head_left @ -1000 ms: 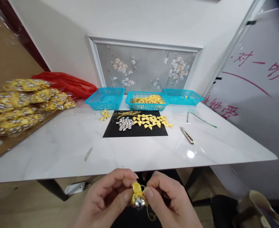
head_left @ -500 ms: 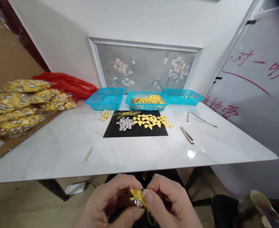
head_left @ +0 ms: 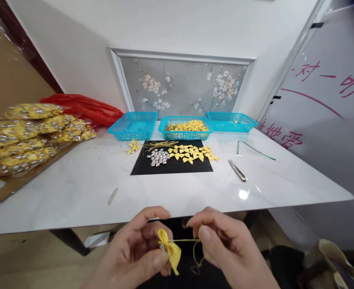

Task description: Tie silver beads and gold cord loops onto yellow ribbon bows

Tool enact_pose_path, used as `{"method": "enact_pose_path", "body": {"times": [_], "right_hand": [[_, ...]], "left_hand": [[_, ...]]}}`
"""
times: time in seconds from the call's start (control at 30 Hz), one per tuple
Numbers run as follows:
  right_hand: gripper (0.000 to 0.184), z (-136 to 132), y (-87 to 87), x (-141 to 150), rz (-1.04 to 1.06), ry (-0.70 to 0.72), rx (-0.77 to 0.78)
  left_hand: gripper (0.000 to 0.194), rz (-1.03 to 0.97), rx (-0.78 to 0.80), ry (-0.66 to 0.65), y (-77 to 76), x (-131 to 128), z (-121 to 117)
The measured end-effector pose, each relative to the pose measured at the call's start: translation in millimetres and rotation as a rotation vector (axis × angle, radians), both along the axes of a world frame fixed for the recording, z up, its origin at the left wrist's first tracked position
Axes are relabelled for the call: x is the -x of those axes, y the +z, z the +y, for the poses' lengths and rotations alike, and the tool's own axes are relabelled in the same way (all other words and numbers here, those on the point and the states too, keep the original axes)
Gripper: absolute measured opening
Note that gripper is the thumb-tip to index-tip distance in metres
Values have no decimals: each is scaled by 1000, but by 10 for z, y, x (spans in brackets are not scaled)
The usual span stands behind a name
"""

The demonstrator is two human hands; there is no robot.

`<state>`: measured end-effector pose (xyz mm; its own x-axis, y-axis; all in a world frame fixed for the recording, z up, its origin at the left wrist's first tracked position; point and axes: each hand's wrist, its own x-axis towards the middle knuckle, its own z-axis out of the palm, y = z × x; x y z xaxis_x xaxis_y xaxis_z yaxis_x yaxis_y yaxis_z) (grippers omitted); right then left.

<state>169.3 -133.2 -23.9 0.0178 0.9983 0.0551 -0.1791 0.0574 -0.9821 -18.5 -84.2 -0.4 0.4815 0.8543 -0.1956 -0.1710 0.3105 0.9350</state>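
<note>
Just below the table's front edge, my left hand (head_left: pixel 143 249) pinches a yellow ribbon bow (head_left: pixel 173 253) between thumb and fingers. A silver bell-like bead, mostly hidden by the thumb, sits against the bow. From the bow a thin yellow-green cord (head_left: pixel 184 240) runs straight across to my right hand (head_left: pixel 222 241), whose thumb and fingers are closed on it. The cord's loose end curls below that hand. On the black mat (head_left: pixel 173 169) lie silver beads (head_left: pixel 159 157), yellow bows (head_left: pixel 189 152) and cut cords (head_left: pixel 160 145).
Three blue baskets stand at the back; the middle basket (head_left: pixel 186 135) holds yellow bows. Thread snips (head_left: pixel 237 171) and a green strip (head_left: pixel 256 150) lie on the right. Bagged yellow-and-silver pieces (head_left: pixel 17 136) are piled at left beside a red plastic bag (head_left: pixel 83 108).
My hands have moved apart and slightly up. The right hand has left the bow and drawn the cord out sideways, while the left still holds the bow, now turned.
</note>
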Motion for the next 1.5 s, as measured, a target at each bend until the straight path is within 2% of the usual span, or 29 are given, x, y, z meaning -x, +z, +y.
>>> {"method": "enact_pose_path", "body": {"times": [0.1,0.2,0.27,0.37,0.43,0.57,0.7,0.77,0.9,1.03,1.2,1.37,1.5], "right_hand": [[18,112,113,-92,-148,45,-204],[23,217,203,-86,-228,198,-320],[18,263,227,-56,-227,246,-330],[15,289,210,-42,-251,207,-268],[15,290,190,-71,-313,160,-238],[14,317,200,-170,-545,54,-227],[17,414,232,-227,-726,-1,-187],[15,463,238,-235,-711,-9,-151],[11,519,223,-254,-670,-35,-117],[13,627,134,-326,-696,-79,-140],[15,891,16,-486,-737,-130,-159],[15,1006,134,-624,-714,-178,-233],[25,1068,209,-668,-738,-247,-295]], "left_hand": [[60,-133,136,-122,-57,3,51],[66,-239,251,-264,-149,-16,103],[71,-280,287,-341,-208,-31,140],[66,-276,257,-393,-259,-27,209],[56,-205,160,-356,-252,-3,267],[40,75,-206,-197,-128,16,392],[23,403,-442,-202,37,-119,464],[18,469,-475,-219,70,-212,482],[24,410,-400,-252,28,-321,524],[24,481,-439,-207,-35,-356,617],[24,621,-551,-116,-122,-450,871],[23,792,-675,-30,-207,-516,1102],[27,877,-700,-14,-224,-485,1190]]}}
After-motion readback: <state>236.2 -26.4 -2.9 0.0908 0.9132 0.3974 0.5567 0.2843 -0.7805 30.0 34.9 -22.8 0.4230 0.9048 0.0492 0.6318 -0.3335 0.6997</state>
